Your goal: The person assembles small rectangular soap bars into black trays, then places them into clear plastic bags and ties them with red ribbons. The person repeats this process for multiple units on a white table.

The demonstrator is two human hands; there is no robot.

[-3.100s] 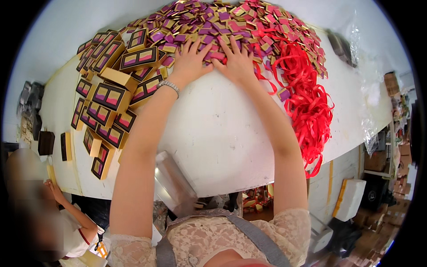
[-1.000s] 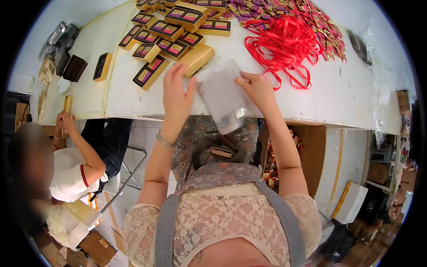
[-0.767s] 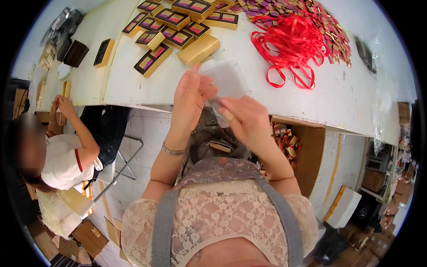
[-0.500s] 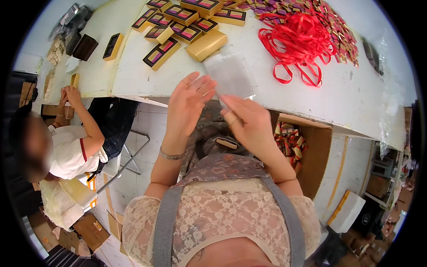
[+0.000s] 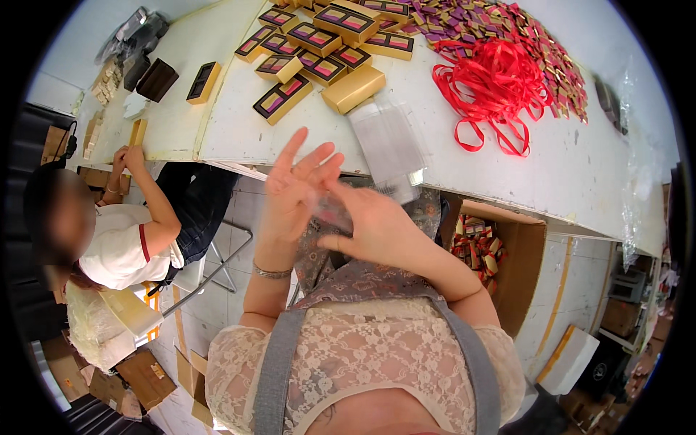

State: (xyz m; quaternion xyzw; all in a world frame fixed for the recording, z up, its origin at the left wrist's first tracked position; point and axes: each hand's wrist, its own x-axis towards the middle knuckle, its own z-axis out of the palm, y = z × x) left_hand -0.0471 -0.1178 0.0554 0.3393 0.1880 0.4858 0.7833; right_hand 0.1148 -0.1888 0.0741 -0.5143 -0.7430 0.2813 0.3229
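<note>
Hands (image 5: pixel 380 228), previously apart, now overlap above apron (image 5: pixel 370 280).

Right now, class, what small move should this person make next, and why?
Probably use the right hand to nudge the plastic fully onto the table: its near end seems to jut past the edge, and that hand is the closer one. Whether it holds anything is too blurred to tell.
</note>
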